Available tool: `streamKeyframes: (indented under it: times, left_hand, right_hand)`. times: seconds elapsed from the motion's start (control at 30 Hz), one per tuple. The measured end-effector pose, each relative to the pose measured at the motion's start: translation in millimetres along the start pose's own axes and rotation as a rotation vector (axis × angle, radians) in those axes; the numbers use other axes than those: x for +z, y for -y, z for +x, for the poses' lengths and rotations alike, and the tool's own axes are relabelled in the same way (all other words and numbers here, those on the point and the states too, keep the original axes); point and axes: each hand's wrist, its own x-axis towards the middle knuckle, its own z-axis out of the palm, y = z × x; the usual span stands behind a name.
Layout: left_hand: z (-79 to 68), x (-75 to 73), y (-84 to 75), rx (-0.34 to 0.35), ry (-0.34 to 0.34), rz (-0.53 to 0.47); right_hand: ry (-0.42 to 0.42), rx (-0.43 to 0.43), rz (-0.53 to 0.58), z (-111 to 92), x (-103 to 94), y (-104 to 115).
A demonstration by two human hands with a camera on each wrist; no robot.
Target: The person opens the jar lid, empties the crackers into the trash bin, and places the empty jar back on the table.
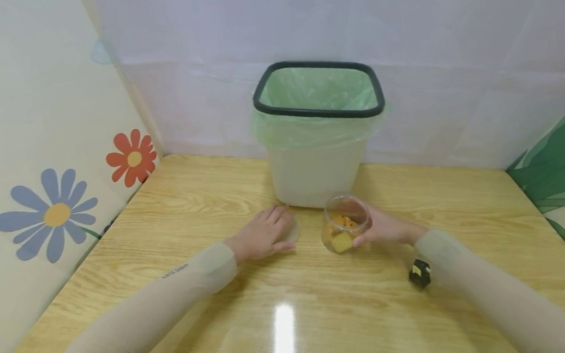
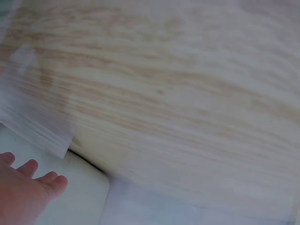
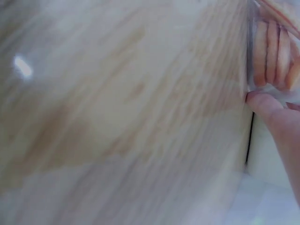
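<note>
A clear, round-mouthed container (image 1: 327, 233) of orange and yellow pieces (image 1: 342, 242) is grasped in the curled fingers of a person's right hand (image 1: 389, 226), just before a pale, tapered bin (image 1: 314, 174). Near it, the left hand (image 1: 259, 235), fingers loosely extended, meets a translucent, round-edged piece (image 1: 293, 234) over the glossy, wood-grained table (image 1: 360, 302). Behind, crinkled green film (image 1: 318, 86) lines the bin's smooth black rim (image 1: 319, 113).

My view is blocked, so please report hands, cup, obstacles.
Right hand grips clear cup of orange and yellow pieces. Left hand at clear item, grip unclear. Bin behind, nothing seen between.
</note>
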Motion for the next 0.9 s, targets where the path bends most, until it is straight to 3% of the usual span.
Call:
streamKeyframes:
  times: [0.27, 0.6, 0.9]
  left_hand:
    - [-10.9, -3.2, 6.4, 0.019, -0.094, 0.022]
    - [-20.2, -12.3, 9.4, -0.020, -0.112, 0.040]
    - [-24.7, -12.7, 12.0, -0.034, -0.118, 0.038]
  right_hand:
    - [0.035, -0.024, 0.037, 3.5, 0.2, 4.1]
    - [-0.018, -0.022, -0.010, -5.3, -2.0, 8.2]
    - [-0.074, -0.064, 0.039, -10.9, -3.3, 9.3]
